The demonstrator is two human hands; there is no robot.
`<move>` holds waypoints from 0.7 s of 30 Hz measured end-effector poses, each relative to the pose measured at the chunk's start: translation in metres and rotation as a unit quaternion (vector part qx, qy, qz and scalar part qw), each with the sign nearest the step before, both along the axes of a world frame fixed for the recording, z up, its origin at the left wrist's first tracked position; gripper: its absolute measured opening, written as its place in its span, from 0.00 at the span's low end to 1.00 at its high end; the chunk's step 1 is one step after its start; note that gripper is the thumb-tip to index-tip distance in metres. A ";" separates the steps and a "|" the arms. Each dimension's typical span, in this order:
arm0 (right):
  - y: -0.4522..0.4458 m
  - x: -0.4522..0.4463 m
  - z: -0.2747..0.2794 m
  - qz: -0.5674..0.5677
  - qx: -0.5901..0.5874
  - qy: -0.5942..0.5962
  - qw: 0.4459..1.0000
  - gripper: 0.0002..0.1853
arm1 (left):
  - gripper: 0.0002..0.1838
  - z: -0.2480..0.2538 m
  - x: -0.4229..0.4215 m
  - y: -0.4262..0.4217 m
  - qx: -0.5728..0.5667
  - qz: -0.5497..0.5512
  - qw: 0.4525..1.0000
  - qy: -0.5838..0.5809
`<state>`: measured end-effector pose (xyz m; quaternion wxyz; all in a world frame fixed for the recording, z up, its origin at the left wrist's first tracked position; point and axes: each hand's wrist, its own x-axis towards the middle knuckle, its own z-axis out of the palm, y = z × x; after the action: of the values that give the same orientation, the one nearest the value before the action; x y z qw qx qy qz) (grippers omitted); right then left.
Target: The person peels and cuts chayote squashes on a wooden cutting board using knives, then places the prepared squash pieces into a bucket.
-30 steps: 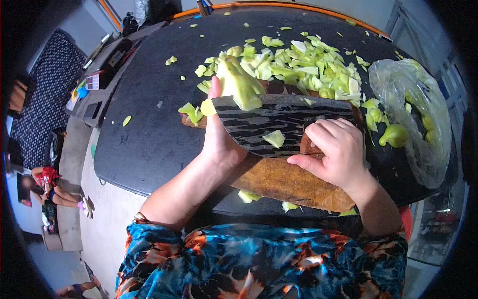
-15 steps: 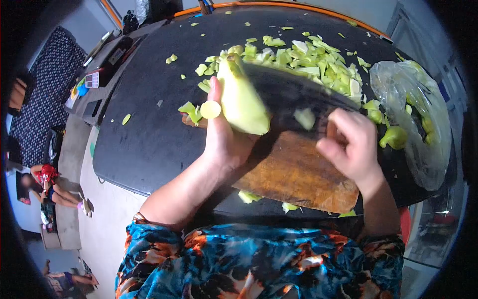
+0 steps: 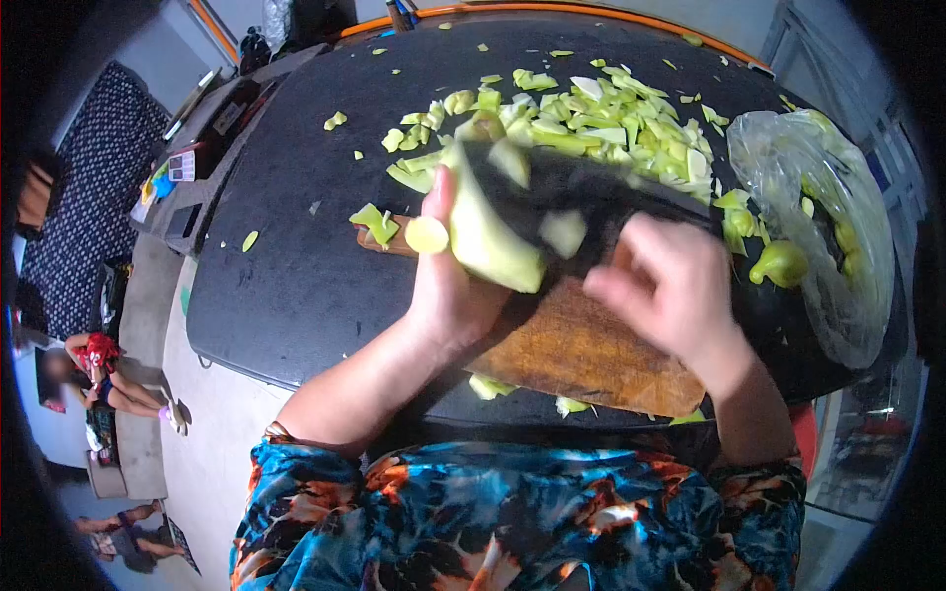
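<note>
My left hand (image 3: 455, 286) holds up a pale green, gourd-like vegetable (image 3: 483, 231), tilted over the cutting board. A round pale slice (image 3: 427, 235) lies against its thumb. Closed around the handle of a broad dark knife, my right hand (image 3: 672, 281) is to the right; the handle itself is hidden. Motion blurs the knife blade (image 3: 616, 197), which reaches to the vegetable's right side. One pale piece (image 3: 564, 233) shows against the blade, another (image 3: 509, 161) near the vegetable's upper end. Below both hands is the wooden cutting board (image 3: 601, 345).
Many cut green pieces (image 3: 631, 128) lie spread over the far side of the black table (image 3: 281, 217). At right a clear plastic bag (image 3: 857, 315) holds more green vegetables, with one knobbly green vegetable (image 3: 778, 264) beside it. Two people are at far left.
The vegetable in my left hand has tipped and dropped slightly. My right hand has moved left with the knife, and a cut piece now shows near the vegetable's top.
</note>
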<state>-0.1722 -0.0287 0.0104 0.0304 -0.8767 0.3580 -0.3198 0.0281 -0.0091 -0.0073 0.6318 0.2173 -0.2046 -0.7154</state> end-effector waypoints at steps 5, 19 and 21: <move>-0.042 -0.028 -0.009 -0.151 0.095 -0.108 0.978 0.23 | 0.38 -0.006 0.000 0.007 -0.021 -0.019 0.999 -0.019; 0.013 0.001 0.007 0.098 -0.014 -0.003 0.995 0.24 | 0.40 -0.008 0.008 0.002 0.030 -0.074 0.997 -0.008; 0.008 0.001 0.004 0.040 0.012 -0.013 0.999 0.24 | 0.38 -0.010 0.003 0.005 0.025 -0.040 0.998 -0.041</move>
<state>-0.1716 -0.0207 0.0145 0.0580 -0.8858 0.3259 -0.3252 0.0307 -0.0037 -0.0172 0.5883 0.2539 -0.2210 -0.7352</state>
